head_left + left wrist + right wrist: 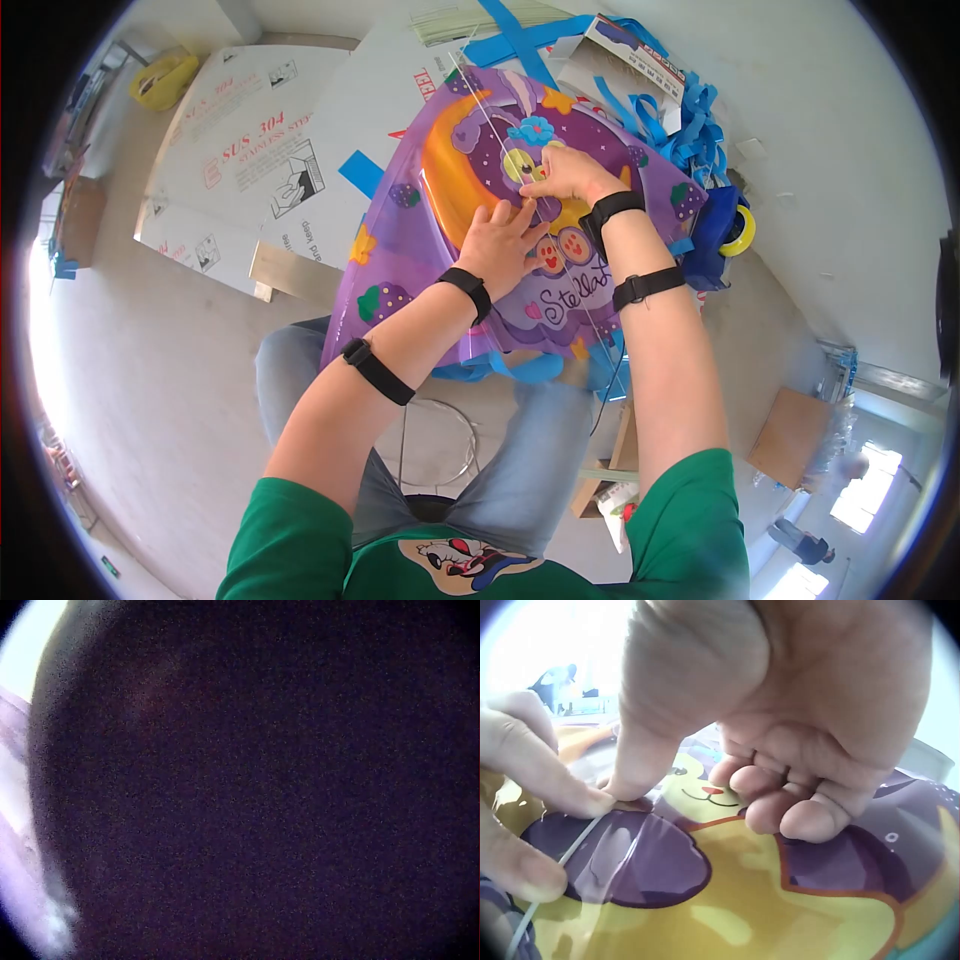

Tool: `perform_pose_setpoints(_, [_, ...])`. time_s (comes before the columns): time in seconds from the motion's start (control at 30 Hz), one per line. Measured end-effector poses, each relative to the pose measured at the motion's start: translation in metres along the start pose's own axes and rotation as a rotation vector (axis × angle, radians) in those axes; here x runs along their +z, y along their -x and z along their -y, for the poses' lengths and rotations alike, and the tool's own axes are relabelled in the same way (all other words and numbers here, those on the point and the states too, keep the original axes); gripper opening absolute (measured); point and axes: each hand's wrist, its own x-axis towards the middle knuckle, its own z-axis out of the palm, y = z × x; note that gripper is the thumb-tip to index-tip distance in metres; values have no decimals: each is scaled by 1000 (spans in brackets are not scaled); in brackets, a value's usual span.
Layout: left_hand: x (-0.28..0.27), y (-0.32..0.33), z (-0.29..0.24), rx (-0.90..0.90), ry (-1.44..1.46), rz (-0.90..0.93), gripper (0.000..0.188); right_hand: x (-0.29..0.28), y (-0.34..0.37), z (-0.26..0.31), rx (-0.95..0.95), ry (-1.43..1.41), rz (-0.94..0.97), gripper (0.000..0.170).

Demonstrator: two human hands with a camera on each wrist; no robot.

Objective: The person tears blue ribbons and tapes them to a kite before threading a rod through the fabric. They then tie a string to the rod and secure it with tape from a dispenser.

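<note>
A shiny purple printed plastic sheet [400,235] with a cartoon rabbit lies across the work surface before me. Over it runs a thin white cord [577,841], straight and slanting. My left hand [497,243] rests on the sheet with fingers spread, its index fingertip and thumb on either side of the cord in the right wrist view. Just beyond, my right hand [570,175] pinches the cord between thumb and index finger, the other fingers curled above the print. The pinch itself is partly hidden behind the thumb. Darkness fills most of the left wrist view.
Under the sheet are boards in printed protective film [235,150]. An open white box [625,65], tangled blue ribbon [700,130] and a yellow-cored tape roll [738,230] lie at the far right. A wooden piece [290,272] juts out at the left.
</note>
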Motion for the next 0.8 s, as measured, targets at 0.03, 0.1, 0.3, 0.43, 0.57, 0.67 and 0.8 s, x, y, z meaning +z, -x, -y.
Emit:
perform_pose_setpoints(0.03, [0, 0, 0, 5, -25, -5, 52, 2, 0, 2, -3, -4, -9, 59])
perform_pose_setpoints(0.1, [2, 1, -1, 12, -59, -12, 52, 5, 2, 4, 77, 9, -30, 58])
perform_pose_setpoints(0.3, [-2, 2, -3, 10, -1, 37, 52, 15, 18, 5, 120, -85, -157, 51])
perform_pose_setpoints(0.43, [-4, 7, 4, 33, 83, -69, 54, 20, 78, 17, 242, -391, -376, 32])
perform_pose_setpoints(0.57, [-19, 32, 17, 5, 248, -224, 49, 63, 144, 15, 335, -213, -453, 31])
perform_pose_setpoints(0.67, [-34, 64, 13, -57, 293, -366, 41, 81, 175, 23, 423, -136, -404, 24])
perform_pose_setpoints(0.8, [-46, 110, 4, -104, 315, -378, 43, 80, 180, 30, 499, -161, -370, 17])
